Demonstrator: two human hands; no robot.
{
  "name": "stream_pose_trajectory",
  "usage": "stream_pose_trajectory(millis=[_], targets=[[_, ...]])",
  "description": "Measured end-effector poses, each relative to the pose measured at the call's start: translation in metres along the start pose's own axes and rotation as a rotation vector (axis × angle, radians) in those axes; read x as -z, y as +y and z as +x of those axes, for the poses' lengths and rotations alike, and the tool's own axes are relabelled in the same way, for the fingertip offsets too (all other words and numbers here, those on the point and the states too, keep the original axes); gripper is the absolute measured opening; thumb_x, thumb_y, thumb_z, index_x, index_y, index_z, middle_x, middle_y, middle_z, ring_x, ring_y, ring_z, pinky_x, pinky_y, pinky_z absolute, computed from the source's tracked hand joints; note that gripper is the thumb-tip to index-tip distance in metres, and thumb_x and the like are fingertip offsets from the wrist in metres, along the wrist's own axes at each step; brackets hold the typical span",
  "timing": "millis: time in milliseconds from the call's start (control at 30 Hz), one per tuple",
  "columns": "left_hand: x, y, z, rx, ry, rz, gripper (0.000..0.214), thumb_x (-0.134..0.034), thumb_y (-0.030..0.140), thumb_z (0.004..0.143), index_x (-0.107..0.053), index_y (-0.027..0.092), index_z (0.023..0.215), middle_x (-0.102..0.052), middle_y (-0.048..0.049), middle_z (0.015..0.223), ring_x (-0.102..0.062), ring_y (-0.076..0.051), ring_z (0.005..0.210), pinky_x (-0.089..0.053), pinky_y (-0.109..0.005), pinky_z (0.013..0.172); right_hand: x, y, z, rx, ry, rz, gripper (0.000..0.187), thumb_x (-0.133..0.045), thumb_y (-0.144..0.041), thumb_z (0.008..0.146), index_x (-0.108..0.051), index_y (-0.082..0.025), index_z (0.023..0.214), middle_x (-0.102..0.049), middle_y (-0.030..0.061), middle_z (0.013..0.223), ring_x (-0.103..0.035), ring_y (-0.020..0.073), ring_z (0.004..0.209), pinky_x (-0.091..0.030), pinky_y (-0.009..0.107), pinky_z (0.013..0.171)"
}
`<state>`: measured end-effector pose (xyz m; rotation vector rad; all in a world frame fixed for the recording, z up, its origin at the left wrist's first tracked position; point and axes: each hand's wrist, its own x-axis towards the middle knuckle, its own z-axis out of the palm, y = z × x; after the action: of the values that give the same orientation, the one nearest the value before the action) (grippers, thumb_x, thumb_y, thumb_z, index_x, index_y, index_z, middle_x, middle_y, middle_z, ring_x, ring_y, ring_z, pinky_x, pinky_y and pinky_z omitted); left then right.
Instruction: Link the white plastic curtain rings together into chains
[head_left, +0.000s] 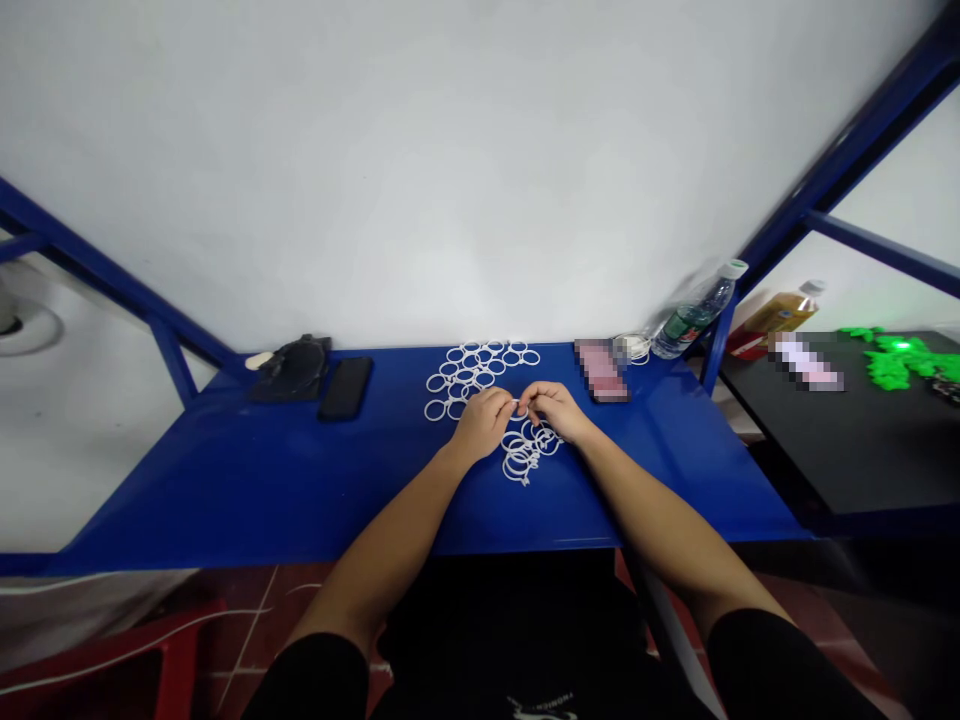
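Across the upper half of the frame stands a white wall (450, 150), and below it a blue table (225, 480) spans the middle. At the right edge sits a black table (862, 440), with green pieces (900, 360) on its far side. Both bare forearms come up from the bottom of the frame to the centre of the blue table, where the left hand (480, 422) and the right hand (556, 410) meet.

Just above the hands, toward the wall, loose rings (480, 368) lie flat in a white spread. A plastic bottle (694, 315) leans at the blue table's upper right corner. A black pouch (292, 368) and a dark phone (346, 387) lie side by side left of centre. Just below the hands a bunch of rings (525, 458) lies heaped, touching the right hand.

The fingertips of both hands are pinched together on a white ring (520, 404), apparently a single one, though it is too small to be sure.
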<state>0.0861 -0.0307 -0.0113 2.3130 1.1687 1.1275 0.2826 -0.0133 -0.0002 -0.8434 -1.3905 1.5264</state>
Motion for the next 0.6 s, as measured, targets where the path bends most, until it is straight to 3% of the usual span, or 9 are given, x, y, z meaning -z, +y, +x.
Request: stream_pose_trajectory(millis=[167, 233, 300, 400, 533, 600], targets=[[0.002, 0.005, 0.001, -0.002, -0.009, -0.032, 0.026, -0.046, 0.031, 0.109, -0.066, 0.021, 0.097, -0.071, -0.0068, 0.099, -0.066, -0.021, 0.097, -0.053, -0.039, 0.091, -0.002, 0.001, -0.001, 0.088, 0.071, -0.089, 0.013, -0.053, -0.019, 0.067, -0.066, -0.02, 0.068, -0.068, -0.0011, 0.062, -0.052, 0.0106, 0.049, -0.041, 0.023, 0.051], [0.003, 0.007, 0.002, -0.004, -0.016, -0.07, 0.026, -0.046, 0.032, 0.109, -0.066, 0.021, 0.099, -0.071, -0.0065, 0.099, -0.066, -0.021, 0.097, -0.054, -0.038, 0.092, -0.003, 0.002, -0.001, 0.116, 0.09, -0.098, 0.015, -0.054, -0.019, 0.069, -0.067, -0.02, 0.076, -0.068, -0.0017, 0.066, -0.052, 0.0105, 0.049, -0.041, 0.023, 0.051], [0.005, 0.007, 0.002, -0.006, -0.01, -0.088, 0.024, -0.047, 0.031, 0.109, -0.067, 0.021, 0.1, -0.071, -0.0062, 0.101, -0.065, -0.02, 0.1, -0.054, -0.038, 0.094, -0.002, 0.003, -0.001, 0.14, 0.115, -0.121, 0.026, -0.056, -0.021, 0.072, -0.069, -0.021, 0.094, -0.072, -0.0012, 0.077, -0.052, 0.0101, 0.05, -0.043, 0.023, 0.051], [0.006, 0.004, 0.001, -0.008, 0.016, -0.072, 0.019, -0.054, 0.031, 0.106, -0.068, 0.021, 0.098, -0.071, -0.0067, 0.106, -0.066, -0.021, 0.104, -0.054, -0.04, 0.098, 0.005, 0.002, 0.001, 0.179, 0.168, -0.236, 0.046, -0.059, -0.021, 0.074, -0.066, -0.023, 0.12, -0.076, 0.0044, 0.111, -0.056, 0.0097, 0.058, -0.049, 0.026, 0.058], [0.004, 0.003, 0.0, -0.038, -0.008, -0.035, 0.017, -0.064, 0.034, 0.101, -0.073, 0.021, 0.094, -0.073, -0.0071, 0.107, -0.068, -0.022, 0.105, -0.053, -0.043, 0.1, 0.018, -0.009, 0.016, 0.162, 0.201, -0.469, 0.044, -0.058, -0.024, 0.084, -0.063, -0.022, 0.128, -0.072, 0.0083, 0.126, -0.063, 0.0136, 0.07, -0.056, 0.031, 0.072], [0.001, 0.003, 0.001, -0.064, -0.06, -0.018, 0.021, -0.067, 0.036, 0.1, -0.074, 0.021, 0.088, -0.076, -0.006, 0.103, -0.069, -0.022, 0.1, -0.052, -0.044, 0.099, 0.023, -0.015, 0.033, 0.163, 0.203, -0.7, 0.042, -0.057, -0.023, 0.089, -0.065, -0.021, 0.13, -0.069, 0.0093, 0.132, -0.068, 0.0175, 0.086, -0.057, 0.034, 0.085]])
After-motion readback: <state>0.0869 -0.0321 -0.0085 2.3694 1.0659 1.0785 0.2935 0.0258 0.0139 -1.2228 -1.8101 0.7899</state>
